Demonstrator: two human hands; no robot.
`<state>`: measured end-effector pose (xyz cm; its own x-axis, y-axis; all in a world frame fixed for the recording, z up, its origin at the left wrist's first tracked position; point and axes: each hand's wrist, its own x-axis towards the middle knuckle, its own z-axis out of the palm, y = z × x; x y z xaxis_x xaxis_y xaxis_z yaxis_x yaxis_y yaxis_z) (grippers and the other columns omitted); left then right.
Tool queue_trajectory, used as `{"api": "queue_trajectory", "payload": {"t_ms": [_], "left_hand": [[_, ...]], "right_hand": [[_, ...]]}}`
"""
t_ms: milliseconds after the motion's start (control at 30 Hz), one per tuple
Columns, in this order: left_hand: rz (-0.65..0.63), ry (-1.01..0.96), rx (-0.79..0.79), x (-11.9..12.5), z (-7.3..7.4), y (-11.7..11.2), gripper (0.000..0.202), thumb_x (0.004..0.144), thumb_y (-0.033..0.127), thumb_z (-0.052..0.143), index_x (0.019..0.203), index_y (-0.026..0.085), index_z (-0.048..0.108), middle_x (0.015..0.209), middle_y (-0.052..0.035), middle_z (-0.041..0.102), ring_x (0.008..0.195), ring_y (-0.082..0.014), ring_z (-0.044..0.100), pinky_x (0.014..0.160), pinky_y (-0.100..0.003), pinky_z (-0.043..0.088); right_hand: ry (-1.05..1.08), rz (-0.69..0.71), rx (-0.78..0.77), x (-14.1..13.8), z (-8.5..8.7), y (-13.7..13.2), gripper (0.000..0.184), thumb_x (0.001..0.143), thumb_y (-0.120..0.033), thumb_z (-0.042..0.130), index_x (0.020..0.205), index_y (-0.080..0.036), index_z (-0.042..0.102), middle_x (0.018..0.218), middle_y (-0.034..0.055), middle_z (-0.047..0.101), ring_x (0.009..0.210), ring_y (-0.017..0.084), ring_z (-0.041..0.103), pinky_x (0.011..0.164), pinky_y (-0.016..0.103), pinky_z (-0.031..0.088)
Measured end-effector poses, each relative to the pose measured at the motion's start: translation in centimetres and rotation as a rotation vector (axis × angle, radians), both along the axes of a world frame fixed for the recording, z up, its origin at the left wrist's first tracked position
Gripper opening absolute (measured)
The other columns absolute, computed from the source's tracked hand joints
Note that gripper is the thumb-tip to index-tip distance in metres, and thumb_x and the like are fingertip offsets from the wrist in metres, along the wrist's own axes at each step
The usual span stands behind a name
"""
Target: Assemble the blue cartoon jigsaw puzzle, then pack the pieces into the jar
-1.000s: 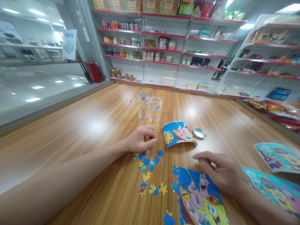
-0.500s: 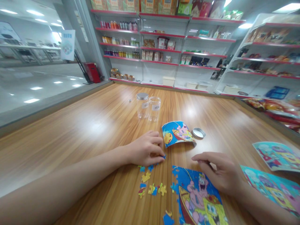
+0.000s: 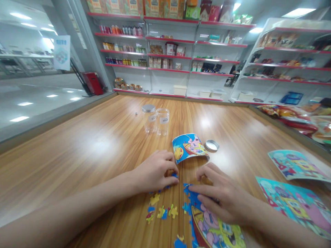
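Observation:
My left hand (image 3: 160, 170) has its thumb and fingertips around a small blue puzzle piece (image 3: 175, 175); part of the piece is hidden. Several loose pieces, among them a yellow puzzle piece (image 3: 155, 198), lie below that hand. My right hand (image 3: 223, 193) is open, its fingers stretched over the partly joined cartoon puzzle (image 3: 204, 224). One fingertip touches the puzzle's upper left corner, and the hand covers much of its upper part. Farther back, a curved picture sheet (image 3: 190, 146) with the same cartoon scene stands bowed on the table.
A lidded clear jar (image 3: 149, 119) and an open clear jar (image 3: 162, 122) stand at the back. A metal lid (image 3: 211, 145) lies beside the curved sheet. Two turquoise picture sheets (image 3: 292, 203) are at the right. Snack bags (image 3: 287, 117) and stocked shelves (image 3: 168, 55) lie beyond.
My right hand has moved left and over the puzzle's upper left corner, its fingers spreading. My left hand's thumb and finger have parted a little around the blue piece. The view has shifted right.

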<state>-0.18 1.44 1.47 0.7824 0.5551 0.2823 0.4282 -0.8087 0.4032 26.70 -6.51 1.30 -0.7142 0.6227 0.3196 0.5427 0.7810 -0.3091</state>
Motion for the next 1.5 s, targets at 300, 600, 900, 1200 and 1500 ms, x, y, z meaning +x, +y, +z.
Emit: {"api": "queue_trajectory", "payload": {"t_ms": [300, 600, 900, 1200, 1500], "left_hand": [[0.090, 0.121, -0.082, -0.1, 0.5, -0.1, 0.018, 0.080, 0.036, 0.083, 0.083, 0.019, 0.076, 0.088, -0.0038, 0.064, 0.087, -0.0221, 0.060, 0.076, -0.034, 0.042], [0.037, 0.048, -0.043, 0.3, 0.0, -1.3, 0.013, 0.087, 0.031, 0.074, 0.095, 0.021, 0.073, 0.094, -0.0056, 0.063, 0.090, -0.0228, 0.057, 0.078, -0.036, 0.042], [-0.116, 0.032, 0.023, 0.9, -0.3, -2.4, 0.014, 0.095, 0.031, 0.064, 0.100, 0.027, 0.077, 0.096, -0.0068, 0.059, 0.088, -0.0217, 0.054, 0.075, -0.036, 0.039], [-0.136, 0.021, 0.033, 0.8, -0.1, -2.6, 0.017, 0.095, 0.031, 0.062, 0.100, 0.027, 0.077, 0.093, -0.0068, 0.058, 0.086, -0.0214, 0.054, 0.074, -0.036, 0.040], [0.055, -0.120, -0.028, 0.3, 0.1, -0.9, 0.023, 0.086, 0.009, 0.052, 0.099, 0.016, 0.071, 0.094, -0.0079, 0.059, 0.089, -0.0216, 0.057, 0.078, -0.036, 0.045]], "right_hand": [[0.327, -0.127, 0.150, 0.3, 0.1, 0.4, 0.024, 0.089, -0.010, 0.058, 0.109, -0.018, 0.070, 0.091, 0.0078, 0.056, 0.086, 0.021, 0.052, 0.071, 0.036, 0.047], [0.247, -0.058, 0.058, 0.1, -0.3, 0.3, 0.026, 0.087, -0.010, 0.058, 0.109, -0.017, 0.071, 0.097, 0.0094, 0.054, 0.089, 0.023, 0.051, 0.075, 0.038, 0.046], [0.231, -0.026, 0.018, 0.1, -0.3, 0.4, 0.024, 0.084, -0.008, 0.057, 0.099, -0.017, 0.073, 0.094, 0.0093, 0.055, 0.087, 0.022, 0.051, 0.073, 0.038, 0.044], [0.189, -0.007, -0.019, 0.0, -0.3, 0.3, 0.023, 0.084, -0.009, 0.057, 0.098, -0.017, 0.073, 0.095, 0.0087, 0.056, 0.089, 0.022, 0.052, 0.075, 0.039, 0.044], [0.206, 0.009, -0.011, 0.3, -0.5, 0.4, 0.023, 0.084, -0.008, 0.057, 0.099, -0.015, 0.072, 0.095, 0.0090, 0.056, 0.087, 0.022, 0.051, 0.073, 0.038, 0.042]]}}
